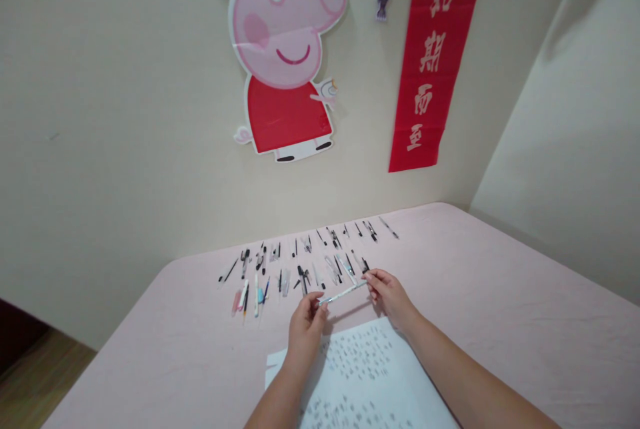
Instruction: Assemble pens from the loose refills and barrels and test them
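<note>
A thin pale pen (344, 292) hangs level above the pink table (500, 295), held at both ends. My left hand (306, 327) pinches its left end with fingers closed. My right hand (389, 294) pinches its right end the same way. Beneath my wrists lies a white sheet of paper (365, 375) covered with rows of handwriting.
Several pens, caps and pen parts (300, 262) lie scattered in rows across the far side of the table, near the wall. A cartoon pig cutout (287, 55) and a red banner (433, 55) hang on the wall behind. Wooden floor (30, 382) shows at left.
</note>
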{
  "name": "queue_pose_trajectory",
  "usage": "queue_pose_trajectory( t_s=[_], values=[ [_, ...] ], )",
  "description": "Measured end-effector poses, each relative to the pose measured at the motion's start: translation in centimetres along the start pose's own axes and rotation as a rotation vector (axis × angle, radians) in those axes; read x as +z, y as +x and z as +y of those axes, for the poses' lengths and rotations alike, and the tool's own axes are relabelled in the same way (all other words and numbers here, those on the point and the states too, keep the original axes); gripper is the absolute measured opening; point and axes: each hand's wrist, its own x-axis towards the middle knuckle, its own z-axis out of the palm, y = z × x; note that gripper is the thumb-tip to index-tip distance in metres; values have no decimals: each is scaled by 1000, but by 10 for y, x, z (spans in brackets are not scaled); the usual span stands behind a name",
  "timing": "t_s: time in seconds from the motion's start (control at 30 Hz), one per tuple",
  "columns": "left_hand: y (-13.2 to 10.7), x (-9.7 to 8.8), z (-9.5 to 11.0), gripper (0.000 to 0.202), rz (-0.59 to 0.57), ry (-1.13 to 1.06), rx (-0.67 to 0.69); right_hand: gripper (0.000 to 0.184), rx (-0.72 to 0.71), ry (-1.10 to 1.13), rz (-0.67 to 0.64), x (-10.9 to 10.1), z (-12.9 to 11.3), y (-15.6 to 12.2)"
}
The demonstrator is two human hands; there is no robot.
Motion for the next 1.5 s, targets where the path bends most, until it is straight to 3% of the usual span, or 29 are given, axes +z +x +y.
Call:
queue_pose_trajectory(
  t_s=[0.27, 0.43, 0.57, 0.7, 0.77, 1.27, 1.5],
  values=[
    [2, 0, -8, 34, -22, -58, -9, 43, -135, 118, 325, -47, -6, 31],
    [3, 2, -12, 32, -38, -42, -8, 55, -188, -235, 515, -85, 3, 49],
    [0, 3, -9, 27, -74, 5, -26, 51, -214, -566, 520, -101, 6, 60],
    [-5, 4, -5, 20, -150, 96, -17, 39, -215, -1067, 495, -103, 0, 71],
    [-6, 4, -4, 19, -171, 133, -10, 37, -211, -1193, 481, -101, -4, 77],
    [-7, 0, -11, 20, -210, 255, 40, 35, -32, -1485, 447, -82, -16, 112],
    [-7, 1, -11, 22, -210, 223, 4, 36, -26, -1526, 408, -78, -21, 123]
  ],
)
